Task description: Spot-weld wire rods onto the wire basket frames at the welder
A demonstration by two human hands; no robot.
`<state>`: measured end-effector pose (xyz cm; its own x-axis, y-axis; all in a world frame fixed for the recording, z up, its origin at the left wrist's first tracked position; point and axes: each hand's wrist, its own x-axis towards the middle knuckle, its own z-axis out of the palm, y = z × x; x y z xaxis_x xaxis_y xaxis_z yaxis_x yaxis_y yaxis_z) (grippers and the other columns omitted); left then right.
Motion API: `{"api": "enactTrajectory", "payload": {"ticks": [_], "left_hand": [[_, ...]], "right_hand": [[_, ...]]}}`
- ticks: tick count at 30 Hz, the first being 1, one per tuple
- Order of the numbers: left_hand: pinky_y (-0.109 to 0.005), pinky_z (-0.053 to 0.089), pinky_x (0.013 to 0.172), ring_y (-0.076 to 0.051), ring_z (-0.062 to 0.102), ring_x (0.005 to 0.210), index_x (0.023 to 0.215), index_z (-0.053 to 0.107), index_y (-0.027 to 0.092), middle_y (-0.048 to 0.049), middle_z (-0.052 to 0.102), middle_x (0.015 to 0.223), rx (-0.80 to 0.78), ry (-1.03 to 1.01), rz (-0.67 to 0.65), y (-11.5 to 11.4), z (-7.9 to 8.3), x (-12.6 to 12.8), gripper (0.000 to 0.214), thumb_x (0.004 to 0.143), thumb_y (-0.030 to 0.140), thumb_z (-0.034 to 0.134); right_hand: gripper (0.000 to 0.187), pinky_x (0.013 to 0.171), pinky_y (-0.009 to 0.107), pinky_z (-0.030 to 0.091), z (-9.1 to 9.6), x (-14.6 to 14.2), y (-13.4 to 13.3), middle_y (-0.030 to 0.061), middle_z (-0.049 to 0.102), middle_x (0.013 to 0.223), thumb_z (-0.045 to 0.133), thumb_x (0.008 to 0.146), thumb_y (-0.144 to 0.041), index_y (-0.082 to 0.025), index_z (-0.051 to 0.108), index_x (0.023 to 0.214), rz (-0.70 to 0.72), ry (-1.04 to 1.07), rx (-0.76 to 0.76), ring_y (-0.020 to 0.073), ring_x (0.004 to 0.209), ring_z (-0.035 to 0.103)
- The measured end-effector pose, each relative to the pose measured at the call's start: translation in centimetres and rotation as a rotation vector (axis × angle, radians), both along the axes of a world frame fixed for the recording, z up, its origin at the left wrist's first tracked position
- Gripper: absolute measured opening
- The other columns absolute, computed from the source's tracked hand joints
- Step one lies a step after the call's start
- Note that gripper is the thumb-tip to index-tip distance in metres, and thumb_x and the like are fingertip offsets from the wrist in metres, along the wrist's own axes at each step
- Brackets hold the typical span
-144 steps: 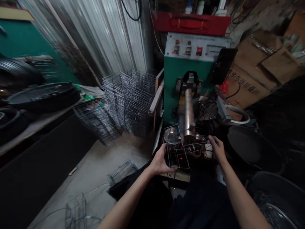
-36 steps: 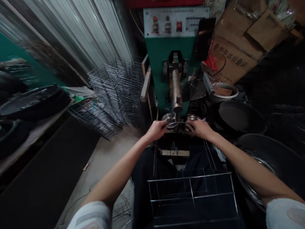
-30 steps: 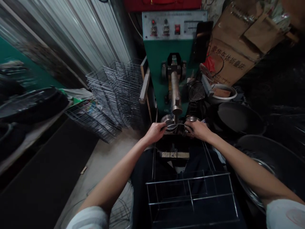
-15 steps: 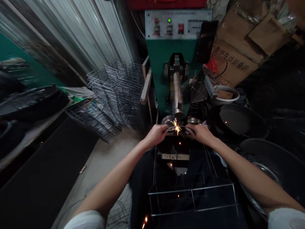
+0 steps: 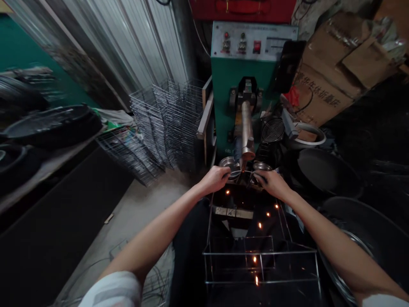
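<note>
A wire rack stretches from my lap up to the green spot welding machine. At its far end, my left hand and my right hand are each closed on the wire, one on either side of the electrode. The welder's metal arm comes down between them, with its tip at the wire and a small orange glow there. Several glowing sparks fall over the rack and my dark trousers. Small metal bowls sit just behind my hands.
Stacked wire racks stand left of the welder. Dark round pans and a pale bowl are at the right, before cardboard boxes. A small fan sits beside the welder arm. More wire pieces lie on the floor at lower left.
The bright spark burst at the electrode has shrunk to a small glow, and sparks have scattered downward. The green light on the panel has gone out. Both hands still grip the wire; the view has shifted slightly.
</note>
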<state>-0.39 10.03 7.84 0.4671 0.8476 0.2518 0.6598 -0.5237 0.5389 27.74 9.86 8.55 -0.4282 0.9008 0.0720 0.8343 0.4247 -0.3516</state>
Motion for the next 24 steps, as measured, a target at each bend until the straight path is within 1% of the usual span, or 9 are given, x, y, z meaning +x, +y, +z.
{"api": "enactTrajectory", "payload": {"ticks": [7,10,12,14,16,18,19,21,24], "left_hand": [[-0.025,0.042,0.066,-0.017,0.063,0.067,0.083,0.070,0.017,-0.0026,0.066,0.069,-0.047,-0.061,0.024,-0.2,-0.1,0.5,0.016,0.092,0.013,0.058],[-0.025,0.046,0.069,-0.018,0.066,0.072,0.089,0.073,0.017,-0.0034,0.069,0.073,-0.088,-0.134,0.056,-1.0,0.1,0.2,0.014,0.093,0.019,0.060],[-0.025,0.048,0.066,-0.018,0.066,0.070,0.103,0.074,0.016,-0.0036,0.071,0.076,-0.129,-0.198,0.091,-2.5,0.1,-1.1,0.020,0.095,0.030,0.061],[-0.026,0.050,0.062,-0.018,0.065,0.068,0.117,0.070,0.015,-0.0050,0.072,0.081,-0.173,-0.259,0.143,-5.4,-0.6,-3.3,0.037,0.099,0.044,0.057],[-0.029,0.054,0.064,-0.020,0.067,0.072,0.120,0.068,0.015,-0.0085,0.073,0.089,-0.261,-0.350,0.205,-9.8,-2.3,-5.5,0.048,0.102,0.055,0.048],[-0.032,0.058,0.069,-0.023,0.070,0.078,0.110,0.071,0.017,-0.0102,0.073,0.091,-0.597,-0.643,0.258,-15.2,-4.9,-6.7,0.053,0.093,0.066,0.060],[-0.034,0.059,0.070,-0.025,0.072,0.081,0.111,0.071,0.018,-0.0118,0.073,0.093,-0.780,-0.782,0.258,-18.0,-6.4,-6.6,0.057,0.086,0.069,0.068],[-0.043,0.060,0.085,-0.033,0.074,0.101,0.125,0.068,0.025,-0.0136,0.073,0.114,-1.090,-0.944,0.147,-22.9,-9.3,-5.3,0.063,0.074,0.056,0.088],[-0.055,0.052,0.103,-0.042,0.058,0.135,0.146,0.053,0.038,-0.0134,0.060,0.146,-1.204,-1.146,-0.038,-26.7,-11.7,-1.1,0.096,0.062,0.043,0.098]], "right_hand": [[0.033,0.096,0.037,0.053,-0.9,0.2,0.3,0.0111,0.078,0.115,0.049,0.104,-0.036,-0.023,0.077,0.115,0.008,0.122,-0.030,0.0293,0.110,0.071],[0.042,0.088,0.037,0.055,-1.2,0.8,-1.0,0.0106,0.078,0.100,0.047,0.103,-0.048,-0.020,0.077,0.097,-0.031,0.277,-0.082,0.0292,0.098,0.072],[0.054,0.078,0.035,0.056,-1.2,1.8,-2.9,0.0088,0.076,0.086,0.045,0.100,-0.062,-0.020,0.073,0.083,-0.072,0.422,-0.114,0.0277,0.085,0.071],[0.062,0.064,0.031,0.054,-1.0,3.6,-5.2,0.0064,0.069,0.072,0.046,0.095,-0.074,-0.021,0.068,0.073,-0.164,0.557,-0.128,0.0244,0.071,0.067],[0.063,0.050,0.028,0.047,-0.8,5.9,-7.7,0.0033,0.059,0.060,0.051,0.089,-0.080,-0.022,0.065,0.070,-0.312,0.687,-0.136,0.0195,0.056,0.057],[0.062,0.040,0.025,0.038,-1.0,8.2,-10.0,0.0003,0.051,0.054,0.057,0.085,-0.082,-0.022,0.063,0.071,-0.488,0.809,-0.147,0.0153,0.046,0.047],[0.061,0.038,0.024,0.036,-1.3,9.1,-11.0,-0.0008,0.049,0.054,0.060,0.084,-0.082,-0.022,0.062,0.071,-0.572,0.865,-0.138,0.0138,0.044,0.044],[0.059,0.037,0.022,0.034,-2.0,10.4,-12.7,-0.0020,0.048,0.054,0.064,0.083,-0.078,-0.021,0.059,0.070,-0.701,0.960,-0.098,0.0118,0.043,0.042],[0.057,0.038,0.020,0.034,-3.0,10.9,-14.3,-0.0038,0.046,0.055,0.066,0.086,-0.073,-0.020,0.055,0.069,-0.782,1.070,-0.058,0.0098,0.044,0.040]]}}
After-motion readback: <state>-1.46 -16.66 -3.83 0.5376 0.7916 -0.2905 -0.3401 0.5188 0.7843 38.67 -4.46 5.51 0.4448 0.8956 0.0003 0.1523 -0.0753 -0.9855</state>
